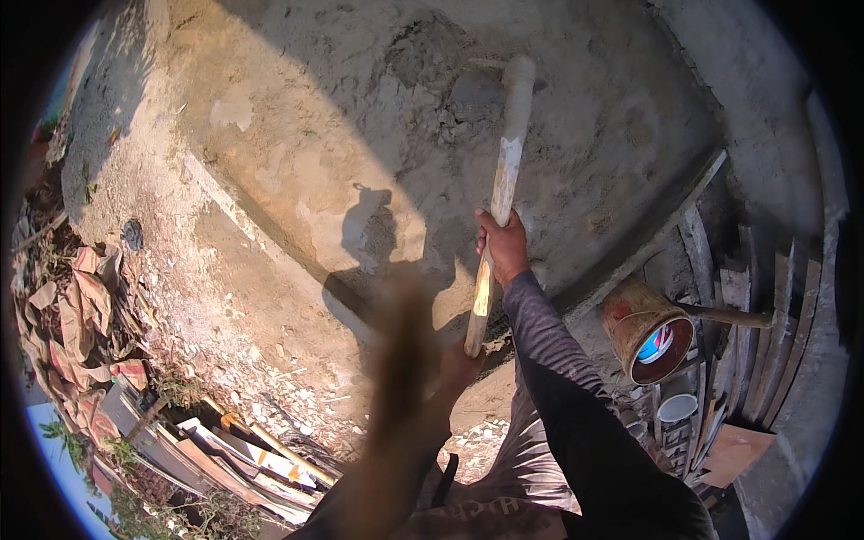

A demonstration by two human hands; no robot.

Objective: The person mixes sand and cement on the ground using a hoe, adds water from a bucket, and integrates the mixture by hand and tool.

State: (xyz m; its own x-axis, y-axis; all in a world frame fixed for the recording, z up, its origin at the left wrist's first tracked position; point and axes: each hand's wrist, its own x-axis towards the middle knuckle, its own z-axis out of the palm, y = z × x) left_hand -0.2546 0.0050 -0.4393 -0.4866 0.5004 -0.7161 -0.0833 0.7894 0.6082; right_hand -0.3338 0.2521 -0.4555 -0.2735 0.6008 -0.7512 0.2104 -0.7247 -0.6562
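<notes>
Both my hands grip a long-handled hoe [507,171] whose pale, mortar-smeared wooden handle runs away from me. Its blade [477,94] rests at the far end in grey, wet-looking mix [432,81]. My right hand [506,243] is wrapped round the middle of the handle. Lower down, my left hand [459,367] closes on the butt end, partly behind a blurred brown shape [396,360] close to the camera. That shape is too smeared to name.
Low raised edges border the pit on the left [234,202] and right [648,243]. A rusty bucket [625,319] lies tipped at right, near planks [774,333] and a white pail [677,408]. Torn paper sacks [85,297] and scrap boards [243,459] lie at left.
</notes>
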